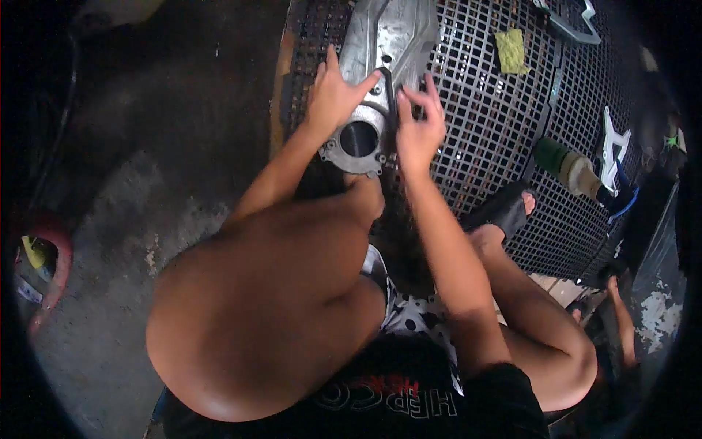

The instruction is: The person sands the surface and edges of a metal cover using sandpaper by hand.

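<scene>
A grey cast-metal engine part (398,33), long and smooth at its far end, lies on the black grid surface in front of me. Its near end has a round bore (359,139) with a bolt flange around it. My left hand (335,95) grips the casting's left side, thumb on top beside a bolt hole. A narrow dark strip (390,95) runs along the casting near that thumb; what it is, I cannot make out. On the right side, my right hand (422,132) is close against the casting, fingers curled and thumb near the index finger. Motion blurs the fingertips slightly.
A crumpled yellow cloth (512,51) lies on the black grid (482,117). Right of it are a green-and-tan bottle (567,167) and a silver metal bracket (614,146). A red curved object (58,263) is on the dark floor at left. Another person's arm (623,322) shows at far right.
</scene>
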A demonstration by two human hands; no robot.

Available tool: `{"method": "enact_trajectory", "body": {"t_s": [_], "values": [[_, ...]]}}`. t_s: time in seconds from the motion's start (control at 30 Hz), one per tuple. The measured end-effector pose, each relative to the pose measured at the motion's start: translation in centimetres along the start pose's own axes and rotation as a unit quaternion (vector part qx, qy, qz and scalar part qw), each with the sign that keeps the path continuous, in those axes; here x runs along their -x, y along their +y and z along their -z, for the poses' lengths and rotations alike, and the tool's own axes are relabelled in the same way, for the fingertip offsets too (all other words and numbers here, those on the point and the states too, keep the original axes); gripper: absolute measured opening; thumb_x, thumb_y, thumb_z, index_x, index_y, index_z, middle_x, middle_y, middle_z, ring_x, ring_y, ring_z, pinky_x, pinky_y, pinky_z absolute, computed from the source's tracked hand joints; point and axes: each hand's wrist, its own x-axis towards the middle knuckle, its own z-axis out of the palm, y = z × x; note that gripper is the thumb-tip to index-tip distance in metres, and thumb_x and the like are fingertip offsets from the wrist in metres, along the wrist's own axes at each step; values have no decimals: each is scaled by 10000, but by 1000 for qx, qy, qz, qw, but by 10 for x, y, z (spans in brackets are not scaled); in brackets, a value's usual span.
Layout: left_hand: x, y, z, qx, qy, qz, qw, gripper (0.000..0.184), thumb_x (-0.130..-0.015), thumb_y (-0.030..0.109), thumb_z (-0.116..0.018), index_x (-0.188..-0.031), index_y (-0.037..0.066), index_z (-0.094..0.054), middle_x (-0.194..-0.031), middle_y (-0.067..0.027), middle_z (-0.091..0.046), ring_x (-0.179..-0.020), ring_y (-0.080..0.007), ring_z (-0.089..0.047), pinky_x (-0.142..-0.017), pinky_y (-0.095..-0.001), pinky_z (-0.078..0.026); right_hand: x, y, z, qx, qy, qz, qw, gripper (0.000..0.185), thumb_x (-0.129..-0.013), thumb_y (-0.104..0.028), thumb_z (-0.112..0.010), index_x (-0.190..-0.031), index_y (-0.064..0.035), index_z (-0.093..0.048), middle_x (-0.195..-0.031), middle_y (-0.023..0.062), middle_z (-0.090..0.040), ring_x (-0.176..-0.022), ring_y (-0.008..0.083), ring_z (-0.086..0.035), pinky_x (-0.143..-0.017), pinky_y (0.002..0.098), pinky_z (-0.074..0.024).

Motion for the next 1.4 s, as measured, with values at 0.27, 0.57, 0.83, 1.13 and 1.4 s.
{"method": "enact_trajectory", "body": {"t_s": [0.27, 0.57, 0.83, 1.13, 1.4], "values": [[-5, 1, -1, -12, -1, 7, 1000, 1181, -785, 659, -763, -1544, -110, -285, -1418, -383, -501, -1327, -478, -521, -1108, -475, -429, 13, -2, 9, 44, -36, -12, 998, 122, -885, -146, -785, -986, -77, -787, -1462, 228, -573, -1350, 348, -559, -1144, 427, -384], [-4, 1, 0, -9, -5, -4, 1000, 1195, -782, 637, -771, -1565, -90, -237, -1426, -390, -478, -1297, -507, -531, -1081, -500, -452, 24, 2, 11, -28, -12, -31, 999, 108, -868, -134, -797, -954, -77, -766, -1479, 239, -554, -1354, 377, -538, -1138, 435, -371], [0, 0, -3, -17, 0, 11, 1000, 1183, -780, 679, -752, -1562, -74, -282, -1426, -362, -506, -1331, -477, -517, -1119, -468, -417, 24, -3, 4, -102, 48, -110, 988, 102, -922, -76, -742, -962, 11, -705, -1478, 315, -515, -1419, 379, -484, -1163, 419, -348], [2, -4, -4, -3, 3, -12, 1000, 1196, -776, 669, -754, -1567, -77, -256, -1428, -372, -491, -1310, -491, -526, -1087, -495, -447, 39, -3, 2, -142, 73, -151, 975, 137, -983, -122, -687, -1014, 9, -662, -1513, 295, -489, -1438, 370, -450, -1185, 446, -316], [2, -4, -3, -26, -9, 12, 1000, 1200, -781, 684, -743, -1572, -74, -253, -1441, -365, -488, -1335, -476, -512, -1114, -483, -419, 43, -2, -5, -257, 129, -226, 931, 126, -975, -95, -699, -1056, -3, -665, -1550, 275, -453, -1440, 332, -445, -1194, 429, -304]]}}
